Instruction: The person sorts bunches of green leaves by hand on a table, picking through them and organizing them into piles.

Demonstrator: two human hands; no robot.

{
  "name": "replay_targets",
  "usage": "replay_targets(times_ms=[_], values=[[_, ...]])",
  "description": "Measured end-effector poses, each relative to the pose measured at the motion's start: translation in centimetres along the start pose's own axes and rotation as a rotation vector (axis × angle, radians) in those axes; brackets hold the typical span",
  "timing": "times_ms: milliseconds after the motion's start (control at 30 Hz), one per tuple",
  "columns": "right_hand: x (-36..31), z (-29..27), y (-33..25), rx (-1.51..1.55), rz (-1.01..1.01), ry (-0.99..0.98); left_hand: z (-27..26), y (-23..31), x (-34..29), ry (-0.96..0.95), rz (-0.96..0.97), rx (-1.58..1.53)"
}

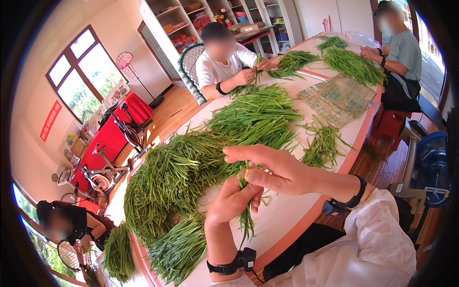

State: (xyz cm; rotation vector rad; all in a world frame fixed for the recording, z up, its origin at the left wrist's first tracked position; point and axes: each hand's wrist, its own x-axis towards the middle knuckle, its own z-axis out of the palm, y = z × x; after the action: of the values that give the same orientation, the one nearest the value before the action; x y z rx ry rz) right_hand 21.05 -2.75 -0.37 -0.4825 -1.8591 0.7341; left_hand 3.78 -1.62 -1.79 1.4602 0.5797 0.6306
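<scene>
My left hand [234, 201] is closed round a small bunch of green chives [246, 225], whose leaves hang below the fist. Just above it, my right hand [270, 165] has its fingers stretched out to the left. Its thumb lies against the top of the bunch, and some of its fingertips are hidden. Beyond my hands, a large heap of chives [172, 177] spreads over the white table [282, 225]. A smaller pile [179, 248] lies left of my left forearm, and loose strands [322, 146] are scattered to the right of the heap.
Across the table a person in white [224, 71] handles chives. Another person [401, 52] sits at the far right, and a third [67, 220] at the left. A green-patterned woven sheet [339, 98] lies on the table. A blue water bottle [432, 162] stands at the right.
</scene>
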Motion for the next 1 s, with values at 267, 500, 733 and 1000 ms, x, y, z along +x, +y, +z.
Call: replay_targets(times_ms=[267,500,733,1000], values=[[0.2,0.5,-0.6,0.019,0.206,-0.131,0.3,-0.8,0.5,-0.042,0.145,0.076],[0.2,1.6,2.7,-0.174,-0.144,-0.007,0.6,-1.2,0.2,0.112,0.216,0.124],[0.2,0.9,-0.5,-0.01,0.27,-0.11,0.5,-0.8,0.3,0.046,0.1,0.006],[-0.1,0.6,0.2,0.148,0.387,-0.109,1.3,-0.3,0.7,0.193,-0.053,0.001]])
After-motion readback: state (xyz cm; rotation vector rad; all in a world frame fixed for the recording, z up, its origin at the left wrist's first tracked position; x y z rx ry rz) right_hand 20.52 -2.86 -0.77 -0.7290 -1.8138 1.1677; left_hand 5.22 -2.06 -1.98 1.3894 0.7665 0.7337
